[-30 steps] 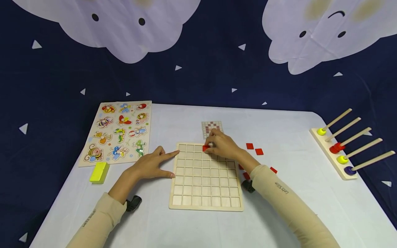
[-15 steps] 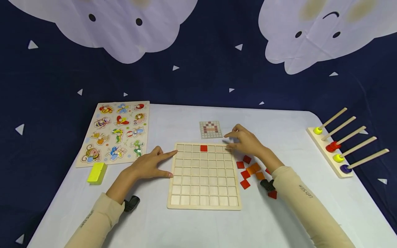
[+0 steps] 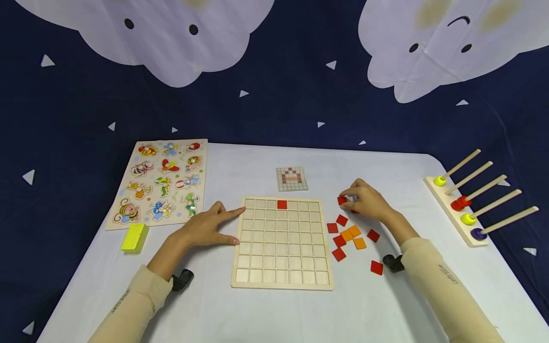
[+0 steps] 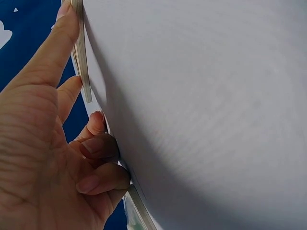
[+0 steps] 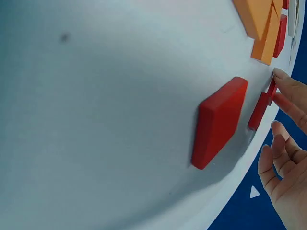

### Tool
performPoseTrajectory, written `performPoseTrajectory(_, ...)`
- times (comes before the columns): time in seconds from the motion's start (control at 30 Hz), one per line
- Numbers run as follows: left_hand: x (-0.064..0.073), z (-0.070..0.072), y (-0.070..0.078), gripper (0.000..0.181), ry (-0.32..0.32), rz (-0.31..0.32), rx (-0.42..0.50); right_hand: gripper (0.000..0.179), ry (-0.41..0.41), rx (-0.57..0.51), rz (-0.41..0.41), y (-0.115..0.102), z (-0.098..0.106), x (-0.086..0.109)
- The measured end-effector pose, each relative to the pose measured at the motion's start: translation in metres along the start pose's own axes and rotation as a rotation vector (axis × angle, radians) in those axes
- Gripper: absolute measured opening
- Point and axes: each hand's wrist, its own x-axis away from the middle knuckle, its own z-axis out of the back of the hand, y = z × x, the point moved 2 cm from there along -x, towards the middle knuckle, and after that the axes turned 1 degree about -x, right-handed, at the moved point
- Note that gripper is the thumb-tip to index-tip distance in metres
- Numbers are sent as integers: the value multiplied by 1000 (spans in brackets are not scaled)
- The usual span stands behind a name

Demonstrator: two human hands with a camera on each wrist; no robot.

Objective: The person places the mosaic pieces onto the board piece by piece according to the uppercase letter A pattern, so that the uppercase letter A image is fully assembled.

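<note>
A square wooden grid board (image 3: 282,288) lies mid-table, with one red tile (image 3: 281,205) in its top row. My left hand (image 3: 205,227) steadies the board's left edge with straight index finger and thumb; in the left wrist view its other fingers (image 4: 103,177) bend inward. Right of the board, my right hand (image 3: 368,202) pinches another red tile (image 3: 341,200) between thumb and fingertips. A further red tile, partly hidden, lies under that hand. Several loose red tiles (image 3: 339,254) and orange tiles (image 3: 360,243) lie beside the board. A close red tile (image 5: 220,122) fills the right wrist view's middle.
A small pattern card (image 3: 291,179) lies behind the board. At left are an insect peg puzzle (image 3: 156,190) and a yellow block (image 3: 135,238). A peg stand (image 3: 456,209) with coloured beads stands at the right edge. A dark cloth (image 3: 274,114) hangs behind.
My right hand has let go of a red tile in the board's top row. It has moved right to the loose tiles and taken hold of another. The left hand stays in place.
</note>
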Motion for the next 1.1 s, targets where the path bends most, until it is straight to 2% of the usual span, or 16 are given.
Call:
performPoseTrajectory(0.27, -1, 0, 0, 88, -6, 4, 2, 26, 38, 7, 36, 0, -2, 3)
performPoseTrajectory(0.6, -1, 0, -2, 88, -4, -3, -1, 26, 35, 32, 45, -9, -2, -1)
performPoseTrajectory(0.9, -1, 0, -1, 88, -3, 6, -1, 31, 37, -16, 89, -43, -5, -11)
performPoseTrajectory(1.1, -1, 0, 0, 88, -3, 9, 4, 29, 25, -27, 193, -70, -13, -18)
